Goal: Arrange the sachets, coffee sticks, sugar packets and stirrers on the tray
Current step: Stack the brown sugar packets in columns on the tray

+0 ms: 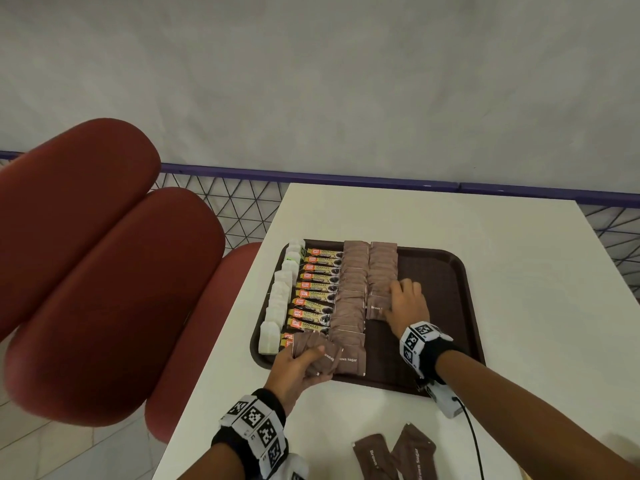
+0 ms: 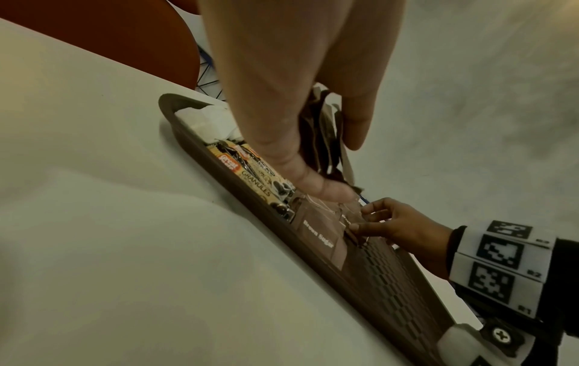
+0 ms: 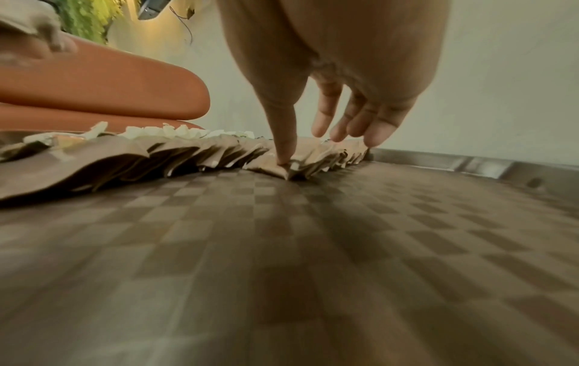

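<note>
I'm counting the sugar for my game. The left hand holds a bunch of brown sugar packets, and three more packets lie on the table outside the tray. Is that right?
Almost. The left hand does grip a bunch of brown sugar packets, but the head view shows only two loose packets lying on the table outside the tray, not three.

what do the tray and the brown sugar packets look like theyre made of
The tray looks like moulded plastic, dark brown and matte: one-piece raised rim, rounded corners, a woven-check texture on its floor. The brown sugar packets look like matte paper: they crease softly, show pale cut edges and carry white printed lettering. An inner lining cannot be told.
</note>
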Tool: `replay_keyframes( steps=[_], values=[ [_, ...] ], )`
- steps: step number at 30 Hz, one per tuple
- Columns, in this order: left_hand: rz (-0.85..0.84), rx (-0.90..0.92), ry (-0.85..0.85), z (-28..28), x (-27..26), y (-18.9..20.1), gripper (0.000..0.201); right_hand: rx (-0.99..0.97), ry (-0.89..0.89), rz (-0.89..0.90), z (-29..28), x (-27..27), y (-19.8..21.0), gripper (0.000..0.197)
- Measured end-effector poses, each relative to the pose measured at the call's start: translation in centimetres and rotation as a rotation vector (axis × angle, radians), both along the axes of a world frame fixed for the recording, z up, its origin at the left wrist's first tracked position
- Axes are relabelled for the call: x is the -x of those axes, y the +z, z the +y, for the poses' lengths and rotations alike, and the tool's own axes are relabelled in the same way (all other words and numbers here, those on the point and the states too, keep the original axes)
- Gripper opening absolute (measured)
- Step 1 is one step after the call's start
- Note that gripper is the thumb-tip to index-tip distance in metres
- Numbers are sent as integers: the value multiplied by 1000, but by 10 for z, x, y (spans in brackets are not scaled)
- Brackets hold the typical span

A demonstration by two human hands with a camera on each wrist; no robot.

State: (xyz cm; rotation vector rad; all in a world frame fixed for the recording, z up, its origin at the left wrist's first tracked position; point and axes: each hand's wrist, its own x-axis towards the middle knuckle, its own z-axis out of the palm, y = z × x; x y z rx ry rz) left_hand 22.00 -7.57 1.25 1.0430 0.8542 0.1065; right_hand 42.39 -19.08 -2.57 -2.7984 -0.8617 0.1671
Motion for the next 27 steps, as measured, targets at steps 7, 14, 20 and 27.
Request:
replay_keyframes(
  steps=[7,14,20,27],
  values=[
    [-25,-22,-31,-3,-1,2,21,-173,2,-18,-7,10,11,41],
    [-8,-72,-32,-10,-5,-2,24,-418,267,271,-14,33,23,23],
    [19,-144,-113,-19,-10,0,31,-528,395,668,-10,55,35,33],
    [22,-146,-111,-14,-7,-4,32,-479,379,709,-14,57,37,33]
  ],
)
